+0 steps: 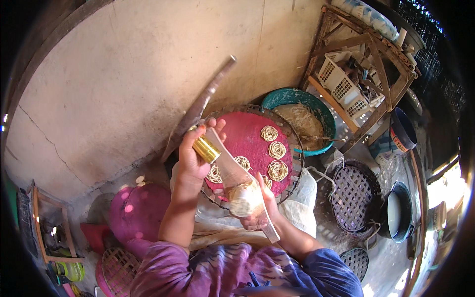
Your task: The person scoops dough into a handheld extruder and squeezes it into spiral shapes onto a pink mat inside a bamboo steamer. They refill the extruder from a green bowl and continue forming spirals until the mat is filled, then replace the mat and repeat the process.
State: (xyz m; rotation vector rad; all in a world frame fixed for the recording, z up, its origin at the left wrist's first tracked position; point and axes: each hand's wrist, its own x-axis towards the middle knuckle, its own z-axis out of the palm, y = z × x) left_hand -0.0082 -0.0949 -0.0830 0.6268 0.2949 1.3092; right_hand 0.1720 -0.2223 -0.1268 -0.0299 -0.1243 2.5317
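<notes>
Holding a gold cylinder in the left hand, closed around it beside the upper end of a pale board. Gripping the board's lower end with the right hand, close to a whitish drum (blurred, so hard to make out). All above the near rim of a round tray. On its red sheet, coiled nests of pale strands, toward the right and near-left edges.
</notes>
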